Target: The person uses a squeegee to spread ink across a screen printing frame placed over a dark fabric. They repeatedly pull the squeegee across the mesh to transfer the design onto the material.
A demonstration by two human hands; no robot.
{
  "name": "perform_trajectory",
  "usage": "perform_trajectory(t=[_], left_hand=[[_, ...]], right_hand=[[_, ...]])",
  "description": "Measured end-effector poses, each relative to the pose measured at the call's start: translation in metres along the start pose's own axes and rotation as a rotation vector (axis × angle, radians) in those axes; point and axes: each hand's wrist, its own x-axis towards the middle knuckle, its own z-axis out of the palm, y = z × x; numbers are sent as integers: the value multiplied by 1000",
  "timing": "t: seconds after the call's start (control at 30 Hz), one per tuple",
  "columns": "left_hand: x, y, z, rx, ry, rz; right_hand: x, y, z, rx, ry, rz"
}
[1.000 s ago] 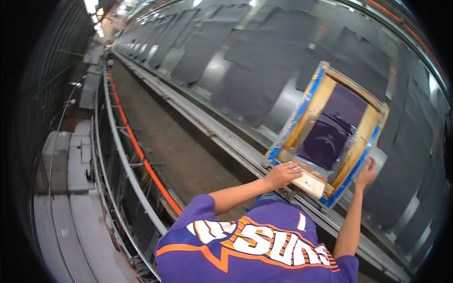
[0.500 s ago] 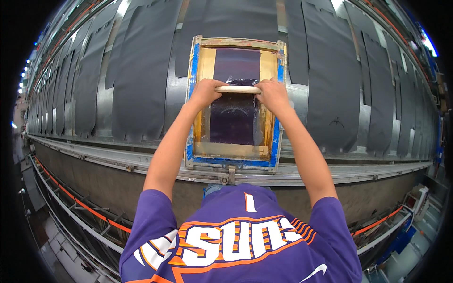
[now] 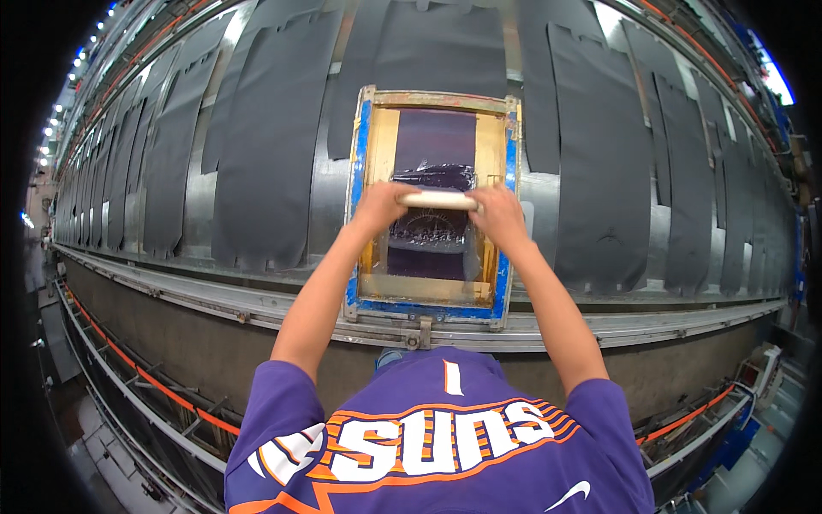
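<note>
A screen printing frame (image 3: 428, 310) with blue-taped sides lies in front of me on the long table. Its dark purple mesh (image 3: 437, 135) is bordered by yellowish tape. Across the mesh stands a squeegee with a cream-white handle (image 3: 438, 200). My left hand (image 3: 379, 208) is closed on the handle's left end, and my right hand (image 3: 500, 216) grips its right end; both are slightly blurred. Glossy wet ink (image 3: 432, 238) shows on the mesh on the near side of the handle, with more streaks on the far side. The squeegee's blade is hidden beneath.
Dark grey fabric pieces (image 3: 267, 146) lie in rows on the metal table to both sides, and one (image 3: 419, 47) lies beyond the frame. A metal rail (image 3: 599, 321) runs along the near table edge, where a clamp-like bracket (image 3: 419, 334) meets the frame.
Both hands have brought the squeegee nearer to me along the mesh. A wet ink band now shows more clearly on both sides of it. The whole view has shifted slightly.
</note>
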Motion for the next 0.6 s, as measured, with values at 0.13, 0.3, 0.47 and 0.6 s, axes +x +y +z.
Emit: perform_trajectory(t=[0.13, 0.3, 0.47, 0.6], left_hand=[[26, -6, 0, 25, 77, 56], [-79, -2, 57, 73, 78, 108], [-113, -2, 50, 30, -32, 55], [-32, 1, 7, -79, -22, -81]], right_hand=[[16, 13, 15, 45, 21, 54], [-100, -22, 38, 97, -28, 89], [-128, -42, 19, 260, -50, 88], [-90, 50, 9, 251, 430, 460]])
